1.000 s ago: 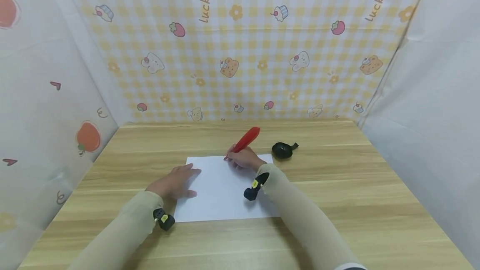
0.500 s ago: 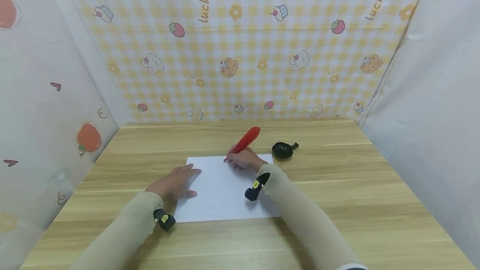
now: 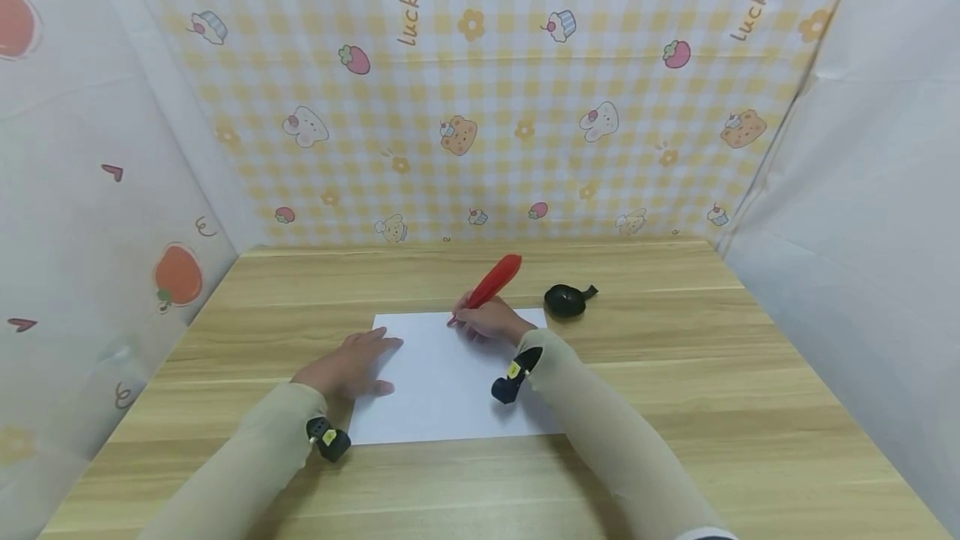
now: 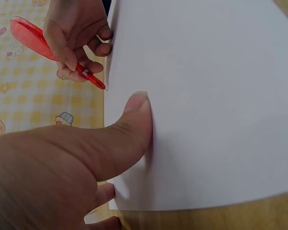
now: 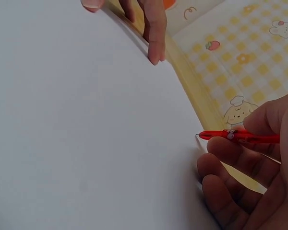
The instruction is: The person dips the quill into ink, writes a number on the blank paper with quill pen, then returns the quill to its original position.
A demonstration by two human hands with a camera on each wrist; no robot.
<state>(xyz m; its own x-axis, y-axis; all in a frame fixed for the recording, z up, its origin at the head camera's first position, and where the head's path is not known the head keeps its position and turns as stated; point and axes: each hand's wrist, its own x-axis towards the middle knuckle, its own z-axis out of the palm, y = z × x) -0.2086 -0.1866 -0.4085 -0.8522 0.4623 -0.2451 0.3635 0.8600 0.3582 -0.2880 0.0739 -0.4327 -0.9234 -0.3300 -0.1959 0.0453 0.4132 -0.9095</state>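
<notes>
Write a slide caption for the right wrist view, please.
Right hand holding a red pen near the edge of a white sheet that the left hand touches.

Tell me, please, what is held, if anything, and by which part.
The right hand pinches the red pen by its lower barrel; the left hand only rests on the paper.

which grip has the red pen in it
The right-hand grip does, pinching the red feather-shaped pen; the left-hand grip holds nothing, lying spread across the left edge of the paper.
</notes>
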